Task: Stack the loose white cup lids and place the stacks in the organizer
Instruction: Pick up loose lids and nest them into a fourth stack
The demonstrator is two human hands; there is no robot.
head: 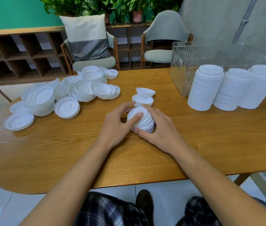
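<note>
A short stack of white lids (145,123) sits at the middle of the wooden table (64,152). My left hand (117,126) grips its left side, the thumb lying across the top lid. My right hand (158,128) grips its right and near side with curled fingers. Just behind it lie two more small lid piles (143,97). A loose heap of white lids (64,93) spreads over the table's left part. Three tall finished stacks (233,88) stand at the right, in front of the clear plastic organizer (182,62).
Two chairs stand behind the table, one with a grey and white cushion (86,38). A wooden shelf unit (15,53) and potted plants line the back wall. My legs in plaid trousers show below the table's near edge.
</note>
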